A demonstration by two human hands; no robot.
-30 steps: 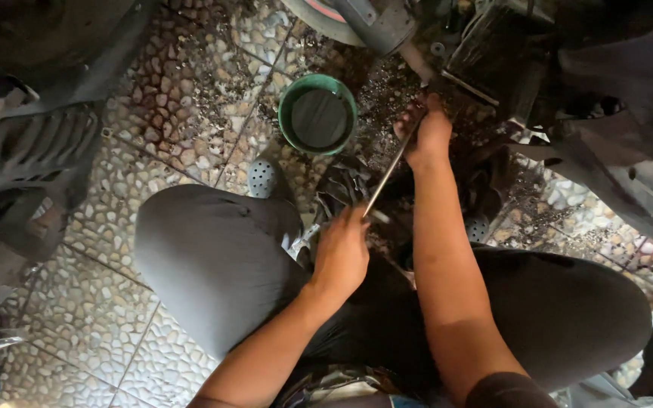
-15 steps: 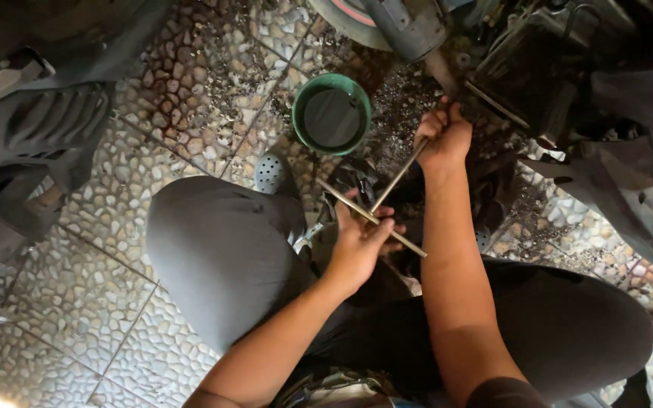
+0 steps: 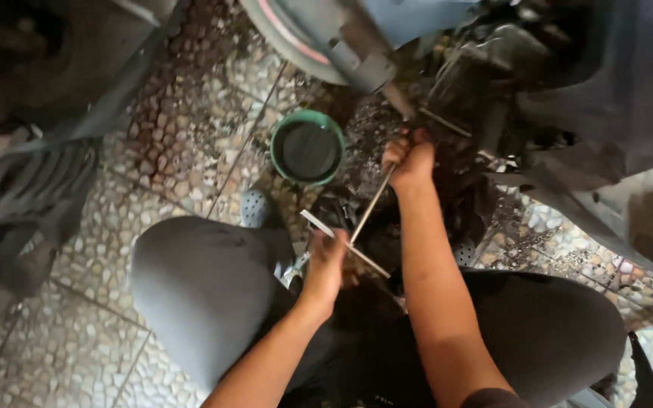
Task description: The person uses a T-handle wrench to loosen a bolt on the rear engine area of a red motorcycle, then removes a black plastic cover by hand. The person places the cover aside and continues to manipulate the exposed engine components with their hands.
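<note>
Gripping a thin, pale metal rod (image 3: 370,205), right hand (image 3: 411,159) clamped, left hand (image 3: 328,261) clamped on a flat metal bar (image 3: 341,242)

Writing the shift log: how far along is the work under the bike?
Done: green bowl on the tiled floor already holds dark liquid. In hand: right hand grips a thin metal rod up by the engine underside; left hand holds a flat metal tool. Left: engine parts look exposed, nothing visibly refitted.
</note>
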